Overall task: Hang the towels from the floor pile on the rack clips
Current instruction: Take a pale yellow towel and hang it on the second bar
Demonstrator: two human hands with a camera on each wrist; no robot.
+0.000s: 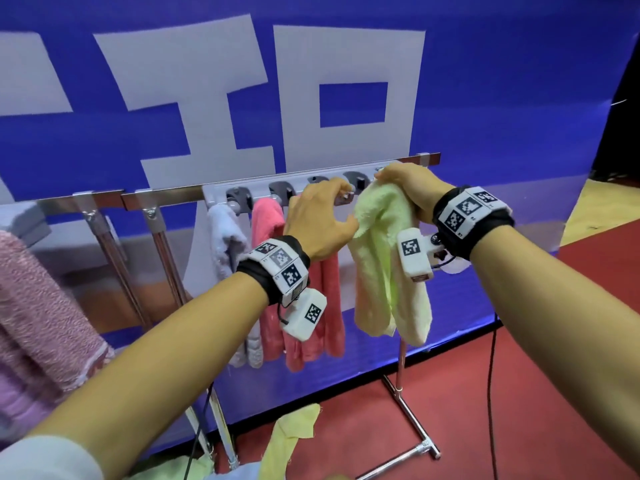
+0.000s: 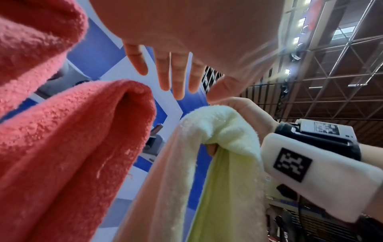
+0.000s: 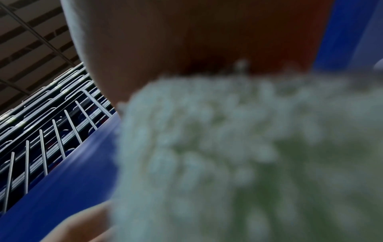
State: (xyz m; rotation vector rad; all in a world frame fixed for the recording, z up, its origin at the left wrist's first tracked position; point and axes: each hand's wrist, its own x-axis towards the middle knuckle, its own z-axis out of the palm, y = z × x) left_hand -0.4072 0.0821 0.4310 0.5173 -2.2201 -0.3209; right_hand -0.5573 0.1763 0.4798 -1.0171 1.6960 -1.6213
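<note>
A grey clip strip [image 1: 214,194] sits on the rack's top rail. A pale lavender towel [image 1: 225,237], a pink towel [image 1: 265,220] and a coral towel [image 1: 329,292] hang from it. My right hand [image 1: 405,181] grips the bunched top of a light green towel [image 1: 384,258] at the strip's right end; the rest of the towel hangs down. My left hand [image 1: 322,216] reaches to a clip beside it, thumb against the green towel. In the left wrist view its fingers [image 2: 178,77] are straight, between the coral towel [image 2: 72,139] and the green towel [image 2: 207,163]. The right wrist view is mostly blurred green towel [image 3: 228,155].
A yellow towel [image 1: 294,434] and a green one [image 1: 180,469] lie on the red floor by the rack's foot [image 1: 415,441]. A pink knitted cloth [image 1: 41,306] hangs at the far left. A blue banner [image 1: 502,98] stands close behind the rack. A black cable [image 1: 490,393] runs down at right.
</note>
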